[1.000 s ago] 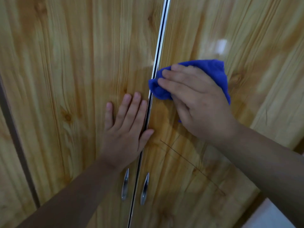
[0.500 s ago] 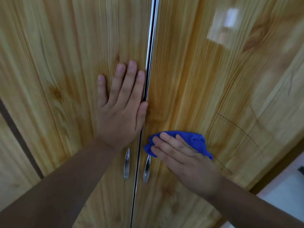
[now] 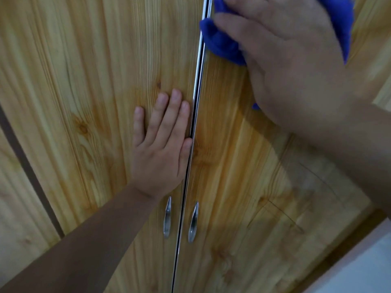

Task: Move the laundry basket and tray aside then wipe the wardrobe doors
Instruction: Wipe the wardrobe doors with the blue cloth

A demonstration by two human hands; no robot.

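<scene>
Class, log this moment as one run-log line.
phase: wiping | left hand: flat on left wooden wardrobe door | right hand: pressing blue cloth on right wooden wardrobe door beside chrome strip

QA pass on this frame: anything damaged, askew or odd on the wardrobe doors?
One thing: thin dark scratch-like lines cross the right door's lower part, against the wood grain. Whether they are scratches or printed pattern, I cannot tell. Both handles sit level, the centre seam is straight. Left hand lies flat on the left door; right hand presses the blue cloth.
</scene>
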